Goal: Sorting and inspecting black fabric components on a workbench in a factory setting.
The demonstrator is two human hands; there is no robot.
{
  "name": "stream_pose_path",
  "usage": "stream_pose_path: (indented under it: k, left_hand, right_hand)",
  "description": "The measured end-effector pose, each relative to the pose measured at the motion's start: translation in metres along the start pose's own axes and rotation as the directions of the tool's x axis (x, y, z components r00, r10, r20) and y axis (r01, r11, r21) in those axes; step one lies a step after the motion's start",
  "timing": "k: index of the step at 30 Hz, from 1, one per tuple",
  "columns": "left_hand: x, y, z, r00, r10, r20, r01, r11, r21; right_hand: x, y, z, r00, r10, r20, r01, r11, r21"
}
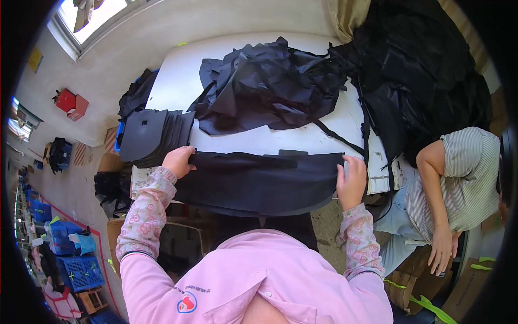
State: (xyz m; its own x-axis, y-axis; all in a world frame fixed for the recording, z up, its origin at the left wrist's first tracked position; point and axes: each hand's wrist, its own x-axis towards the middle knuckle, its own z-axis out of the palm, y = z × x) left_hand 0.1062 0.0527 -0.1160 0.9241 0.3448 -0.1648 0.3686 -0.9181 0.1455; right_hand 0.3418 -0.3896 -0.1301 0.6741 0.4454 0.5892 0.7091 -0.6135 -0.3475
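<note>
A wide black fabric piece (253, 181) with a curved lower edge lies across the near edge of the white table and hangs toward me. My left hand (179, 163) grips its upper left corner, thumb and fingers closed. At the opposite end, my right hand (352, 181) holds the right edge near the upper corner. Close by my left hand is a stack of dark grey panels (156, 135) with rounded corners; the top one has a small square mark. Beyond the fabric piece sits a loose heap of black fabric parts (264, 83) with straps.
The white table (226, 141) carries the heap and stack. A large black fabric pile (421, 70) rises at the right. Another person in a striped shirt (458, 189) sits close on my right, near cardboard boxes (413, 278). Blue crates (81, 270) stand on the floor at left.
</note>
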Motion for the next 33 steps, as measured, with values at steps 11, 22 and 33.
stream_pose_path:
  k: [11,22,33]
  left_hand:
    - [-0.008,0.008,-0.081,0.996,0.074,0.049,-0.051,0.932,-0.358]
    - [-0.045,0.014,-0.108,0.914,0.287,-0.287,-0.283,0.957,0.056]
    - [-0.037,0.053,-0.135,0.922,-0.038,0.384,0.207,0.889,-0.409]
  right_hand:
    - [-0.024,-0.047,0.055,0.523,-0.396,0.755,0.341,0.909,0.24]
    - [0.053,-0.079,0.032,0.603,-0.475,0.642,0.177,0.863,0.473]
    - [0.108,-0.225,0.094,0.489,-0.739,0.464,-0.118,0.471,0.874]
